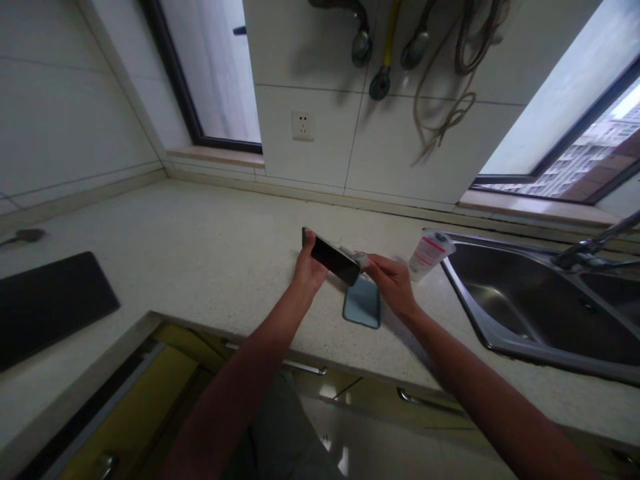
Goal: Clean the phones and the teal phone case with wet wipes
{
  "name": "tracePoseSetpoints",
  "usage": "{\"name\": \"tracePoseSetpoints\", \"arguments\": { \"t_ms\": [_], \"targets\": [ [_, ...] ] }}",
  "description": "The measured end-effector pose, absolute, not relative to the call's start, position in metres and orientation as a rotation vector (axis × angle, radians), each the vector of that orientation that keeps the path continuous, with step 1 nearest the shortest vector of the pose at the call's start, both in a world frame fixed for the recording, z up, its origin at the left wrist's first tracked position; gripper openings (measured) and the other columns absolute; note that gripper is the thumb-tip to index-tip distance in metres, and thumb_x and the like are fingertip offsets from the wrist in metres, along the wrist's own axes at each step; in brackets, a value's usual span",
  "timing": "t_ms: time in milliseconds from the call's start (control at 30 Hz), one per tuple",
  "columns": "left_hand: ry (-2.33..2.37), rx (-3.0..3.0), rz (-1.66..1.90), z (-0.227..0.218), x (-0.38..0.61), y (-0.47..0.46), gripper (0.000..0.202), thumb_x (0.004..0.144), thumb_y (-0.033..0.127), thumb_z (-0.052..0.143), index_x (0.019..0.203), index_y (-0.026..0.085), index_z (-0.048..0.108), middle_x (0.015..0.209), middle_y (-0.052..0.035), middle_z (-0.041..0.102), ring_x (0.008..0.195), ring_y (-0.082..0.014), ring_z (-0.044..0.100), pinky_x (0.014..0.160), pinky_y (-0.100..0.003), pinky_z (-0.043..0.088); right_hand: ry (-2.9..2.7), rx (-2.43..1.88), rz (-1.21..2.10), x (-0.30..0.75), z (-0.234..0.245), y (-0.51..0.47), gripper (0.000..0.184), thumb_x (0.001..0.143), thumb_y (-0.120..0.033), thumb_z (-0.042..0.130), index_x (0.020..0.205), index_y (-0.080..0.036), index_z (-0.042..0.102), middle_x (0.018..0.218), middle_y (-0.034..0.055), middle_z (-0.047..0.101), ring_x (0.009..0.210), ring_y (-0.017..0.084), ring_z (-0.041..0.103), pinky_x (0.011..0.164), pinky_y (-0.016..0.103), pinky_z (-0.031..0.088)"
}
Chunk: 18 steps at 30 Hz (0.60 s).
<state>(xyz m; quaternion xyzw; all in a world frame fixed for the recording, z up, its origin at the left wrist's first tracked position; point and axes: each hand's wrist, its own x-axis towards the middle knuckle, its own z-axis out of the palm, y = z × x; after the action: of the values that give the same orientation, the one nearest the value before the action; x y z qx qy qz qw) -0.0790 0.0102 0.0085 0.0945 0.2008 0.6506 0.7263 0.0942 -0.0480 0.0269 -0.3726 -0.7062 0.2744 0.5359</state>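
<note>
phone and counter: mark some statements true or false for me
The left hand holds a dark phone above the countertop. True.
A light blue case lies on the countertop below the phone. True.
The white tube lies inside the sink. False: it lies on the countertop beside the sink's rim.
The right hand is empty. False: it pinches a small pale wipe at the phone's end.
A plug sits in the wall socket. False: nothing is plugged in.

I'm seeing a glossy black glass phone [331, 257], a smooth matt blue case [362, 303], a speckled stone counter [200, 267] and a dull brushed-metal sink [505, 337].
</note>
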Motion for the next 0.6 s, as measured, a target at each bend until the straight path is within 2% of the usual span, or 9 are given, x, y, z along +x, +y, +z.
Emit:
{"name": "tracePoseSetpoints", "arguments": {
  "t_ms": [100, 167, 300, 367, 467, 600],
  "targets": [
    [0.478, 0.177, 1.557, 0.006, -0.078, 0.012, 0.031, 0.076, 0.037, 0.084, 0.090, 0.017, 0.065, 0.079, -0.0021, 0.068, 0.079, -0.0167, 0.068, 0.087, -0.030, 0.054, -1.664, -0.916, 0.703, 0.093, 0.027, -0.050, 0.037, 0.087, -0.055, 0.066, 0.099, -0.024, 0.081, 0.105, 0.0066, 0.078, 0.091, 0.023, 0.074, 0.085, 0.039, 0.060],
    [0.514, 0.176, 1.585, 0.007, -0.077, 0.011, 0.031, 0.075, 0.036, 0.085, 0.090, 0.017, 0.065, 0.077, -0.0025, 0.068, 0.076, -0.0172, 0.069, 0.084, -0.030, 0.055, -1.650, -0.960, 0.737, 0.093, 0.028, -0.051, 0.037, 0.086, -0.054, 0.068, 0.102, -0.023, 0.081, 0.100, 0.0059, 0.078, 0.081, 0.021, 0.073, 0.077, 0.037, 0.061],
    [0.499, 0.201, 1.517, 0.017, -0.077, 0.004, 0.023, 0.084, 0.034, 0.076, 0.094, 0.016, 0.067, 0.080, -0.0052, 0.072, 0.076, -0.0193, 0.070, 0.086, -0.034, 0.056, -1.585, -1.070, 0.752, 0.095, 0.030, -0.049, 0.037, 0.082, -0.051, 0.071, 0.098, -0.020, 0.081, 0.084, 0.0038, 0.077, 0.071, 0.019, 0.070, 0.069, 0.033, 0.059],
    [0.443, 0.235, 1.424, 0.022, -0.078, -0.001, 0.021, 0.090, 0.031, 0.067, 0.102, 0.014, 0.068, 0.087, -0.0090, 0.074, 0.084, -0.0224, 0.072, 0.092, -0.038, 0.056, -1.511, -1.111, 0.775, 0.099, 0.029, -0.045, 0.038, 0.079, -0.052, 0.073, 0.094, -0.018, 0.081, 0.083, 0.0041, 0.076, 0.069, 0.019, 0.070, 0.067, 0.032, 0.059],
    [0.349, 0.298, 1.310, 0.028, -0.077, -0.007, 0.031, 0.096, 0.031, 0.054, 0.114, 0.009, 0.067, 0.099, -0.0152, 0.075, 0.099, -0.0267, 0.072, 0.100, -0.043, 0.052, -1.381, -1.164, 0.896, 0.104, 0.023, -0.038, 0.042, 0.073, -0.056, 0.076, 0.086, -0.015, 0.079, 0.075, 0.0041, 0.073, 0.061, 0.016, 0.066, 0.059, 0.029, 0.057],
    [0.344, 0.312, 1.224, 0.030, -0.074, -0.013, 0.041, 0.098, 0.042, 0.047, 0.121, 0.012, 0.064, 0.109, -0.0176, 0.073, 0.108, -0.0292, 0.070, 0.102, -0.048, 0.050, -1.234, -1.189, 1.124, 0.102, 0.017, -0.035, 0.044, 0.064, -0.057, 0.083, 0.070, -0.015, 0.070, 0.064, 0.0016, 0.067, 0.053, 0.013, 0.062, 0.055, 0.026, 0.058]
  ]
}}
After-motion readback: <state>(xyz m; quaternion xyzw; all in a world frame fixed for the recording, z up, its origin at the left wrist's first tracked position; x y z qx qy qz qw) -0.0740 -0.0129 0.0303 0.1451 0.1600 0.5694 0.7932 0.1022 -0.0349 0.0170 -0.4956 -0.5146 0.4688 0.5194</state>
